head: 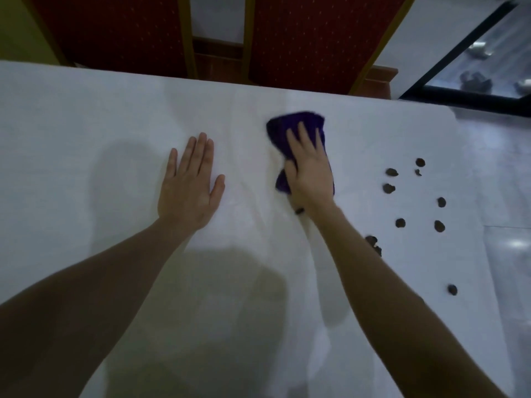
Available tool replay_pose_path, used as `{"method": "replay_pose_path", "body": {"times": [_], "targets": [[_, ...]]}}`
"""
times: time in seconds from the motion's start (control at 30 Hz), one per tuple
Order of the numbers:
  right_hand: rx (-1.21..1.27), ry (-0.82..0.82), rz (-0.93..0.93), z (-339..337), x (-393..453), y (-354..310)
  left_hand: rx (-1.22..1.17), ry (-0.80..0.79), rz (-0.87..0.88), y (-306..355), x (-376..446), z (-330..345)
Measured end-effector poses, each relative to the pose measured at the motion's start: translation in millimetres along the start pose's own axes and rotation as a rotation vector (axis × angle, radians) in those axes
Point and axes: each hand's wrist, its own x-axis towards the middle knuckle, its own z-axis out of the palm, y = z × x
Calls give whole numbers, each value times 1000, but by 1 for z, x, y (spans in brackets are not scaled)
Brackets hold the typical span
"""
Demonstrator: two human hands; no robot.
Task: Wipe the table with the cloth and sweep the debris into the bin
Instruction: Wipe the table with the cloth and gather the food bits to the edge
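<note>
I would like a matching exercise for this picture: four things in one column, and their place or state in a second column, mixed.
Things:
1. left hand
2. right hand
3. purple cloth
4. dark debris pieces

Place or state:
A. scattered on the table near its right edge
B. pressing down on the cloth
C. flat on the bare tablecloth, holding nothing
D. bunched under a palm

Pairs: 1-C, 2-B, 3-D, 4-A

Your right hand (310,173) presses a deep purple cloth (296,124) onto the plain white tablecloth (86,124), where dark brown debris (391,172) dots the right side. Beyond it stand 2 chairs (310,38), red with small pale flecks, framed in yellowish wood.
</note>
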Motion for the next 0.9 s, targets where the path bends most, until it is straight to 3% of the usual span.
{"method": "replay_pose_path", "body": {"times": [0.07,0.17,0.33,0.43,0.5,0.67,0.77,0.9], "targets": [[-25,0,21,-2,-28,13,-8,1,2,-1,1,0],[-23,105,215,-19,-33,44,-16,4,0,-1,2,1],[-62,192,479,-35,47,75,-28,13,1,0,3,1],[-68,117,361,-22,79,47,-22,11,-2,-1,1,1],[-63,62,180,-9,81,23,-18,14,-2,-1,0,1],[-77,-108,-250,6,4,-11,-3,1,7,0,0,-1],[-54,-120,-240,-3,-55,6,0,-15,1,1,2,-2],[-32,-25,-3,-27,-42,53,1,-12,-2,0,3,-2]]}}
